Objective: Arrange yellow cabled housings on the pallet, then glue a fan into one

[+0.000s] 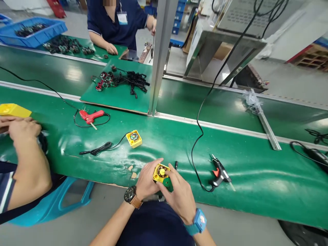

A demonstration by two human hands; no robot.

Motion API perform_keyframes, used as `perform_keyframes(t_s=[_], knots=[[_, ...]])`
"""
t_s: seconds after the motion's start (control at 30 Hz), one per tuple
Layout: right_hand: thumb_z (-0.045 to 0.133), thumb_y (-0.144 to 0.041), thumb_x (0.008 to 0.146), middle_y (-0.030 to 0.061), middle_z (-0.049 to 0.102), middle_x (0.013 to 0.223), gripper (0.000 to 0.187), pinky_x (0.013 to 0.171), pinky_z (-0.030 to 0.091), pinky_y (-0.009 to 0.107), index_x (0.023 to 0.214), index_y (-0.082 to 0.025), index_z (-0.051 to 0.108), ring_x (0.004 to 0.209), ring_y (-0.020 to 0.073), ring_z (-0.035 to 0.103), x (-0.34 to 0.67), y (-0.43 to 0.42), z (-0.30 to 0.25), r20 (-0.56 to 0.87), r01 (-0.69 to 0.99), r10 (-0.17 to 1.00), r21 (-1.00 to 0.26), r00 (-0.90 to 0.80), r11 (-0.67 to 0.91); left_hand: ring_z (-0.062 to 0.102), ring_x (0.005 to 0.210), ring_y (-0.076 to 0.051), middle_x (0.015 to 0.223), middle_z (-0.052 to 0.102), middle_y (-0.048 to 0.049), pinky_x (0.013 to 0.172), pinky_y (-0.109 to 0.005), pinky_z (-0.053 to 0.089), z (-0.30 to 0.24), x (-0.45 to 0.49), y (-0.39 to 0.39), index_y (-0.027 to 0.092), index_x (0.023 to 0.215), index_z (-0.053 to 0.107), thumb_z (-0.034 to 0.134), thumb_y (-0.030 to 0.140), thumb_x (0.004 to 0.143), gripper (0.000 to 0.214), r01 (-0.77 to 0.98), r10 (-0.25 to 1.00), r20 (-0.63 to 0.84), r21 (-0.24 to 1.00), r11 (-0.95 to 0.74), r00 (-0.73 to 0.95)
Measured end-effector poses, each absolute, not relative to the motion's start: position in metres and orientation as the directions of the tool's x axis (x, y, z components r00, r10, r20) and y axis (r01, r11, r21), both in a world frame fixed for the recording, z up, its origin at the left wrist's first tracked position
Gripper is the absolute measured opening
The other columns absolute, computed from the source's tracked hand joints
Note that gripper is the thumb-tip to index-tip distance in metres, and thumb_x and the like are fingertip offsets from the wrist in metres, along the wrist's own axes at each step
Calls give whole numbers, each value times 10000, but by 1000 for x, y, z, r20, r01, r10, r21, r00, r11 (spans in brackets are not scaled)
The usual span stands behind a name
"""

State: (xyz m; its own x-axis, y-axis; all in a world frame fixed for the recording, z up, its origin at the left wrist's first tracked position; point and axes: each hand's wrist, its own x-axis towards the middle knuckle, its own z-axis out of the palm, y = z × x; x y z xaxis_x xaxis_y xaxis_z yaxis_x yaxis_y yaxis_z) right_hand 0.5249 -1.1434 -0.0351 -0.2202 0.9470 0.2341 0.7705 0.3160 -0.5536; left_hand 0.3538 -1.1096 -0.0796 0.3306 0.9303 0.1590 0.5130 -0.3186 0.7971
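My left hand [147, 179] and my right hand [180, 194] hold a small yellow plastic housing [159, 172] between them, near the front edge of the green conveyor belt [256, 186]. A round dark-and-yellow part sits in its open face. A green round piece [167, 184] shows under my right fingers, partly hidden. Beyond my left hand lies a similar yellow housing [134, 138] with a black cable [98, 149] trailing left. A small black plug [176, 165] stands just past my right fingers.
A red glue gun [91, 117] and a black glue gun [220, 174] lie on the belt. A co-worker's hands [22, 131] hold a yellow box at left. Another person [115, 24] works across the belt, beside a metal post [161, 51] and a blue crate [32, 32].
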Motion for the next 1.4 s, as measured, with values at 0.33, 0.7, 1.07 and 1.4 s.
perform_keyframes(t_s=[0.33,0.7,1.07,1.4], knots=[[676,-261,919,-28,676,704,277,548,513,237,1191,-216,661,560,141,629,529,-1143,-3,-146,568,958,-823,-247,21,543,1361,-280,1449,571,-164,1110,-467,482,-58,337,-1126,212,1391,460,699,280,863,583,418,869,249,798,-435,429],[578,-473,969,61,717,748,316,562,514,296,1067,-211,723,568,184,642,522,-1164,-12,-41,549,994,-836,-105,24,610,1281,-256,1326,661,-151,1059,-434,519,-59,346,-1137,210,1361,488,616,372,965,447,449,879,348,762,-468,326],[627,-741,828,14,608,550,592,427,396,199,678,-170,588,440,88,509,504,-1154,-11,-586,-158,804,-788,-103,-595,567,1321,-277,1388,601,-159,1084,-482,491,-44,347,-1147,211,1333,496,587,227,938,405,498,914,321,767,-404,247],[686,-735,785,-18,583,533,569,422,395,195,747,-175,594,431,83,496,510,-1148,-8,-570,-128,815,-805,-100,-579,679,842,-179,926,703,-62,761,-305,567,-13,370,-1162,215,1094,721,564,245,991,190,651,986,165,752,-104,-34]])
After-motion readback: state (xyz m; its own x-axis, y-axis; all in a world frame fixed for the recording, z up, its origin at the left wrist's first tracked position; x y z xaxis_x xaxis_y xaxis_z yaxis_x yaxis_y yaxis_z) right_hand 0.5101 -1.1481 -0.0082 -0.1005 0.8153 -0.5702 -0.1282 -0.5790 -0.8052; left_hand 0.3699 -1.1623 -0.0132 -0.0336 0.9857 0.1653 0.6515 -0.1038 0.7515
